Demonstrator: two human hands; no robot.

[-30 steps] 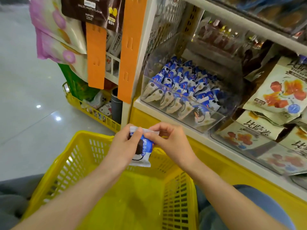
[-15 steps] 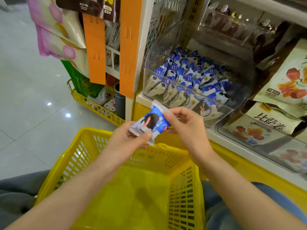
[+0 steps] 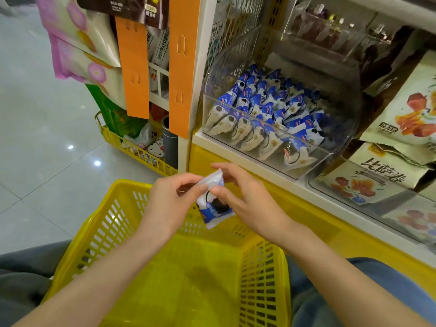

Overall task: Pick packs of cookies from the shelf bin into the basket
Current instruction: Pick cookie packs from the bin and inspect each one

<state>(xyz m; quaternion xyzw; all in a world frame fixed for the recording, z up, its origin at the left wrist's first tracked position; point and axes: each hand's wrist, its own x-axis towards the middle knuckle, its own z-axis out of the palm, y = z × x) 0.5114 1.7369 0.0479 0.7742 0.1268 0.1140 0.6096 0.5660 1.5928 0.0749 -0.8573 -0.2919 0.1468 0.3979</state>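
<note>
One cookie pack (image 3: 213,205), white and blue with a dark cookie printed on it, is hanging above the far rim of the yellow basket (image 3: 106,232), not yet inside it. Both hands are gripping it. The left hand (image 3: 172,204) is curling its fingers and pinching the pack's upper edge between thumb and forefinger. The right hand (image 3: 247,204) is pressing its thumb on the pack's face, with the other fingers bent round behind; how they are lying there cannot be told. The pack is tilting, crimped top uppermost.

The basket interior is showing only its yellow floor and slotted walls. Beyond the basket and to its right, the clear shelf bin (image 3: 306,161) is sitting on the white shelf (image 3: 271,178), holding rows of matching blue-and-white packs (image 3: 266,112) standing on edge. Further right of the basket, printed snack bags (image 3: 405,109) are leaning in a second clear bin. Beyond the basket to the left, a wire rack (image 3: 132,149) is standing on the tiled floor (image 3: 35,138), and orange strips (image 3: 133,67) are hanging above it
</note>
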